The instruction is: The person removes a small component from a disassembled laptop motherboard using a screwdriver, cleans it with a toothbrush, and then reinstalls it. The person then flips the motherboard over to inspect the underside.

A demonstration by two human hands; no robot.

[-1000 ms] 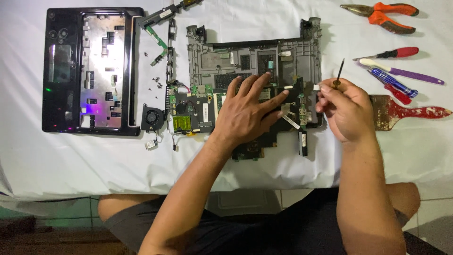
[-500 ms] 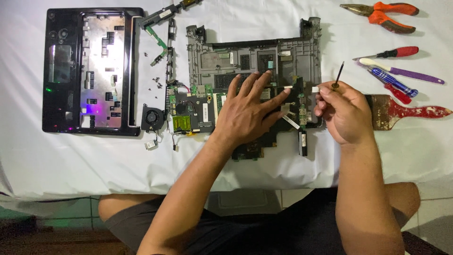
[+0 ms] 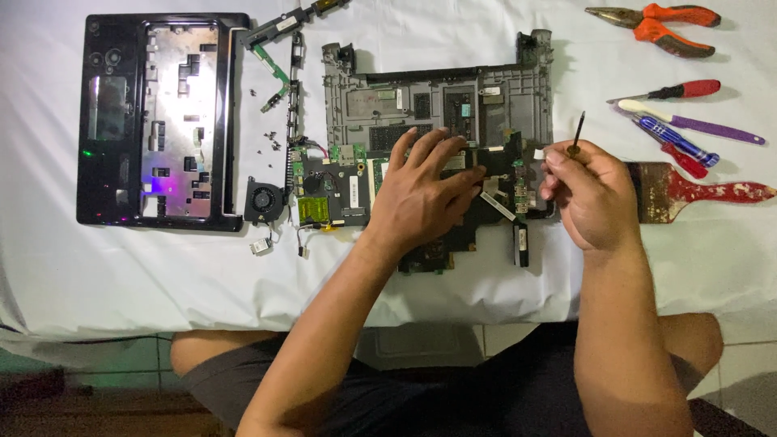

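Note:
A green and black laptop motherboard [image 3: 332, 190] lies partly out of a grey plastic base shell [image 3: 502, 101] on a white cloth. My left hand [image 3: 425, 194] rests flat on the board with fingers spread. My right hand [image 3: 587, 194] is at the board's right edge, closed on a thin dark tool [image 3: 578, 131] whose tip sticks up above the fist. A small round fan [image 3: 263, 201] hangs off the board's left end.
A black laptop top cover [image 3: 158, 121] lies at the left, with loose screws [image 3: 267, 142] and a hinge strip [image 3: 283, 24] beside it. Right of my hands are orange pliers [image 3: 660, 20], a red screwdriver [image 3: 676, 91], purple and blue tools [image 3: 688, 133] and a paint-stained brush [image 3: 696, 190].
My right hand has shifted slightly outward and up with the tool. My left hand stays pressed on the board.

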